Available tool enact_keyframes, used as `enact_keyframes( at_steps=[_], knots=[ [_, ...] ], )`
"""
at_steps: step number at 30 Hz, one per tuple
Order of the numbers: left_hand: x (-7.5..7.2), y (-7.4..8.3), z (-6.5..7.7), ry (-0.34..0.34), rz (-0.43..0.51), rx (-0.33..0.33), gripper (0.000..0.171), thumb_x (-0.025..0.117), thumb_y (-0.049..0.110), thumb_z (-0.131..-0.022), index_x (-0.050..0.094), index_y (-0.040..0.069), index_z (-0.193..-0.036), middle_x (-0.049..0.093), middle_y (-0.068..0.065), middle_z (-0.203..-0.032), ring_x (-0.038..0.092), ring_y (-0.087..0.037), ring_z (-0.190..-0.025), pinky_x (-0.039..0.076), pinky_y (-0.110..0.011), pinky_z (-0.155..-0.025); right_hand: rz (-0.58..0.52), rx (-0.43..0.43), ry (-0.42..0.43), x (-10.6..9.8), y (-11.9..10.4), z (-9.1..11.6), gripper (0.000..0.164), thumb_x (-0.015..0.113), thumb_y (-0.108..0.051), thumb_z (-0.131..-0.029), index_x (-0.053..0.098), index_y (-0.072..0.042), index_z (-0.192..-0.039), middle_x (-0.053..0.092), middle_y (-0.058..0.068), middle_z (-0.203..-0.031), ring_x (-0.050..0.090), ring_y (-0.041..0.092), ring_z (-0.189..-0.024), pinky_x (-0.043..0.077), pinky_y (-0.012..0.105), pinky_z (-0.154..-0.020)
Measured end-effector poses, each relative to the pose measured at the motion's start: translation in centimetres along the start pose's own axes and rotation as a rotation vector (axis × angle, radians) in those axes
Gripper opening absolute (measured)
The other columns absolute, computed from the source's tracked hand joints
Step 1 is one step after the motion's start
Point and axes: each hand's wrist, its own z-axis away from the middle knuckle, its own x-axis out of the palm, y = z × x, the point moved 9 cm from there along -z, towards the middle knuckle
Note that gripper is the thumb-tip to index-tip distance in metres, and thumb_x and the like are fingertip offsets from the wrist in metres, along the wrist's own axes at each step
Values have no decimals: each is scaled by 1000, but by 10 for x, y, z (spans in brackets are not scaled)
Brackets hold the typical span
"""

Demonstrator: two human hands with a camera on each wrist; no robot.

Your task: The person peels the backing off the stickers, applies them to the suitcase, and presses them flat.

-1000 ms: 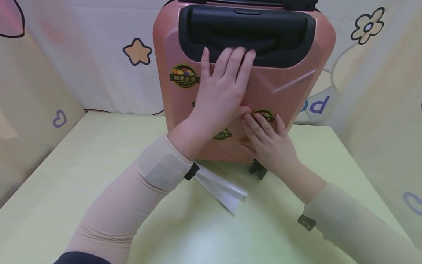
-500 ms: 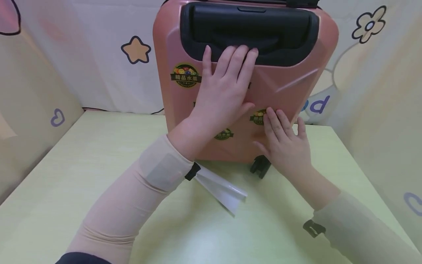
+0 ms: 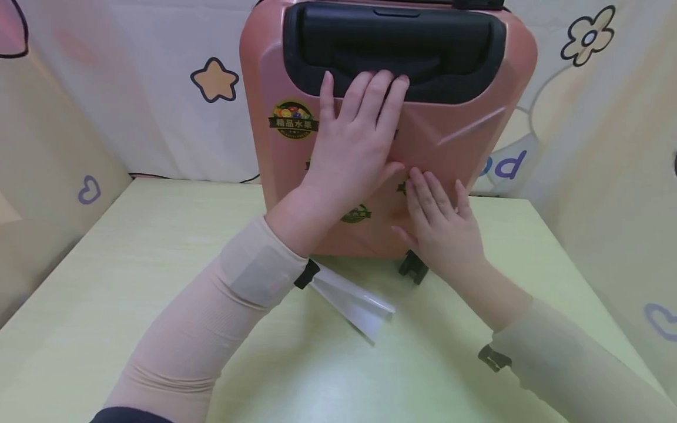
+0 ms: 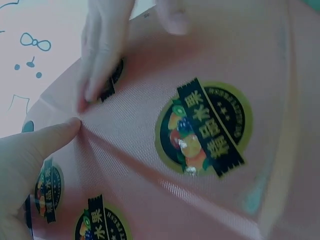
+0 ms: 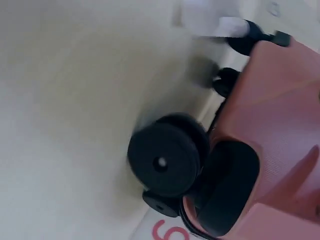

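A pink suitcase (image 3: 460,138) stands upright on the table, its black handle recess (image 3: 394,50) at the top. My left hand (image 3: 349,153) lies against its face, fingers extended up to the recess's lower edge. Lower right, my right hand (image 3: 449,235) touches the shell with straight fingertips, mostly covering a dark fruit sticker (image 3: 401,188). Other such stickers show at the upper left (image 3: 293,119) and near the bottom (image 3: 355,214); some are partly hidden by the left hand. The left wrist view shows one sticker (image 4: 207,130) close up, printed with fruit and gold lettering.
Below the suitcase, a curled white sheet (image 3: 354,299) lies on the pale table (image 3: 174,235). Black caster wheels (image 5: 165,157) support the suitcase. Behind it hangs a printed cloth (image 3: 158,117) with a star and a flower.
My right hand slid right, exposing most of the sticker, then came back left and covers it again. My left hand keeps its place on the suitcase.
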Motion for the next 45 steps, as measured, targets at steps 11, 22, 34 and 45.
enact_keyframes(
  at_steps=[11, 22, 34, 45],
  knots=[
    [0, -1, 1, 6, 11, -19, 91, 66, 57, -76, 32, 5, -143, 34, -15, -143, 26, -31, -131, -3, -56, -108, 8, 6, 26, -4, 1, 9, 63, 28, -45, -100, 30, 0, -144, 9, 6, -155, 14, 21, -140, 17, 56, -106],
    [3, -3, 1, -32, 32, -17, 92, 67, 57, -75, 31, 6, -144, 33, -14, -144, 24, -30, -132, -5, -55, -108, 33, -91, 49, 11, -7, 2, 54, 33, -40, -101, 37, -7, -143, 25, 3, -152, 24, 19, -137, 21, 55, -106],
    [-1, -2, 0, 9, 24, 14, 90, 64, 58, -77, 32, 6, -143, 34, -14, -143, 25, -29, -131, -6, -54, -108, 105, -9, 180, 0, 19, 25, 60, 36, -50, -97, 41, -10, -141, 20, -4, -154, 16, 11, -140, 15, 46, -109],
    [0, 1, -1, 8, 6, -8, 91, 63, 59, -77, 31, 6, -143, 34, -14, -143, 25, -30, -131, -5, -56, -107, 32, -118, 21, 13, -3, 28, 56, 33, -42, -100, 38, -5, -142, 27, 6, -151, 26, 22, -137, 25, 56, -104]
  ],
)
